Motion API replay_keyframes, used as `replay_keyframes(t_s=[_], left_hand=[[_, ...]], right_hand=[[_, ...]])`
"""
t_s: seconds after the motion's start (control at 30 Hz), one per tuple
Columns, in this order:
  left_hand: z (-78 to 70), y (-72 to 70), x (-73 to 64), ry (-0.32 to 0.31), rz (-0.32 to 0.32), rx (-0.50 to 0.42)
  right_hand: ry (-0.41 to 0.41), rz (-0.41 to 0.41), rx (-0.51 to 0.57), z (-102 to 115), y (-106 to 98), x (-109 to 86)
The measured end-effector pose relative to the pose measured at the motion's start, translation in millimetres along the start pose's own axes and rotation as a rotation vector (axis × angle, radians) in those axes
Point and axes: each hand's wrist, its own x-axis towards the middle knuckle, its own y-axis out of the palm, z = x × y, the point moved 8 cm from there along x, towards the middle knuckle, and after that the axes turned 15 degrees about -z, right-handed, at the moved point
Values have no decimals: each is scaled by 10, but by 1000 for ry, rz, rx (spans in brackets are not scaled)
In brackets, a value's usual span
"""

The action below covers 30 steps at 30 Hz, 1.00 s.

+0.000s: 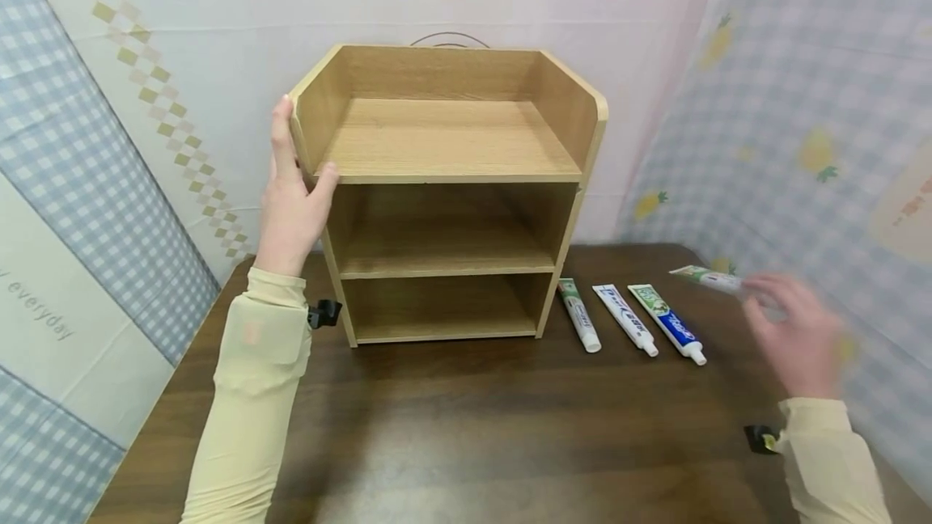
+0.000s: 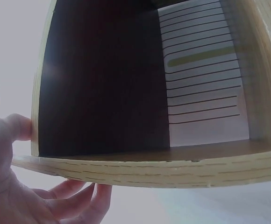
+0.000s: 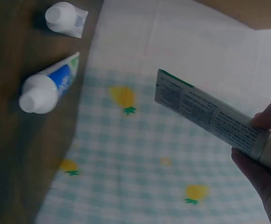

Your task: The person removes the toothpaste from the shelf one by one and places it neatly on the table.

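A small wooden shelf unit [image 1: 459, 136] stands at the back of the table, its tiers bare. My left hand [image 1: 294, 204] grips the upper left side panel, thumb at the front edge and fingers around the outside; the left wrist view shows the thumb [image 2: 19, 127] against the wood. Off to the right, my right hand [image 1: 797, 334] holds a toothpaste tube [image 3: 205, 112] by its cap end, raised off the table with the flat end pointing away. Beside the shelf lie a green-and-grey tube [image 1: 579, 315], a white tube [image 1: 626, 319] and a blue-and-green tube [image 1: 667, 323].
The dark brown table [image 1: 466, 427] extends in front of the shelf. A pale cloth [image 1: 641, 47] hangs behind it, and checked cloth with pineapple prints [image 1: 786, 209] closes off the right side. More checked cloth [image 1: 65, 128] is on the left.
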Motion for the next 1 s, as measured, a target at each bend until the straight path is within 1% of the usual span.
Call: replay_keyframes(t_s=[0.13,0.2,0.27,0.43,0.5,0.67,0.8,0.93,1.0], left_hand=[[8,-10,5,-11,0,11],[6,-11,6,-14,0,20],[3,-14,7,-13,-1,22],[-4,-21,-2,-10,-14,34],[-7,-18,-6,-10,-15,36],[-4,-2,-11,-20,-10,30],[11,-19,-16,-24,-7,34],[23,-39,-13,-25,-8,38],[27,-51,-9,-27,-11,44]], right_hand=[[83,23,-31,-201,86,-118],[106,32,-52,-275,125,-158],[126,60,-82,-346,169,-191],[148,195,-168,-508,272,-289],[147,237,-184,-561,291,-336],[126,272,-203,-670,282,-424],[122,328,-212,-746,321,-498],[148,429,-226,-839,407,-555],[165,500,-231,-891,475,-573]])
